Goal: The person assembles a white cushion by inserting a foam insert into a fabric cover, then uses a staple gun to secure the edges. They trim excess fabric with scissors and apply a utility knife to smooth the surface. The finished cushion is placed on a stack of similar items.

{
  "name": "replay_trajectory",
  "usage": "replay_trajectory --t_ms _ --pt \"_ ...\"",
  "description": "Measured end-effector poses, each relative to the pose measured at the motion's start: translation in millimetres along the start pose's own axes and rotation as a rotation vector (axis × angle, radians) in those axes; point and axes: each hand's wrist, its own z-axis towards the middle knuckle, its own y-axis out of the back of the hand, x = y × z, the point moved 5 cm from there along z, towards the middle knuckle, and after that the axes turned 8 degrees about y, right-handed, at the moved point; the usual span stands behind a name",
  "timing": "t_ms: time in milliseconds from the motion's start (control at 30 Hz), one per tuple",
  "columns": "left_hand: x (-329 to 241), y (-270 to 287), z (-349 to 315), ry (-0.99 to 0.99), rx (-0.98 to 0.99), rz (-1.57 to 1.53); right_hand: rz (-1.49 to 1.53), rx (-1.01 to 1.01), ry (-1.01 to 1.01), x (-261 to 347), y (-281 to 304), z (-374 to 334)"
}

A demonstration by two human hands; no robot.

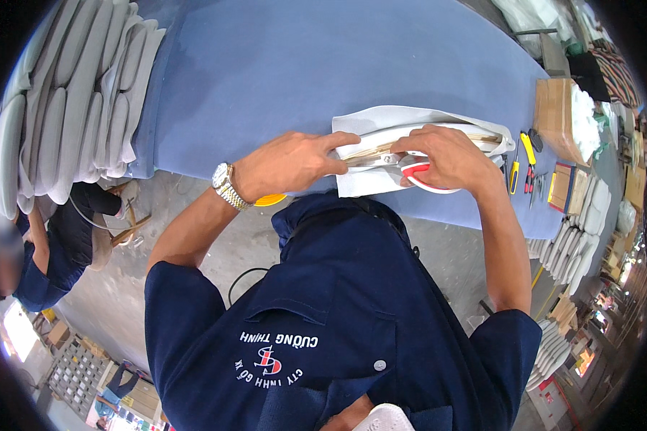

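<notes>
A long, light grey fabric-covered pad (381,116) lies on the blue table, its open side showing a pale inner layer with a brownish strip. My left hand (295,164) grips the pad's left end, index finger on the upper edge and thumb below. Scissors (387,159) with red-and-white handles are in my right hand (446,154), over the pad's middle. Their metal blades point left, along the opening toward my left fingertips. How far apart the blades stand is hard to make out.
Grey padded pieces (72,93) are stacked high at the table's left. On the right lie a yellow-handled cutter (528,149), a screwdriver (514,177) and a cardboard box (555,118). A seated person (57,251) is at the left. More pads (569,248) stand beyond the table's right edge.
</notes>
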Motion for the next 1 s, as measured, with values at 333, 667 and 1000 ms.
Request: replay_trajectory --t_ms 333,667,1000 --pt "20.9 -14.4 -3.4 0.106 -0.016 -0.245 -0.001 -0.008 0.0 2.2 -4.2 -5.1" --pt "18.1 -19.3 3.6 0.165 0.003 -0.285 -0.018 -0.031 0.009 10.5 -7.0 -7.5" --pt "27.8 -19.9 6.9 0.147 0.025 -0.377 -0.079 0.006 -0.025 23.9 -7.8 -4.2"
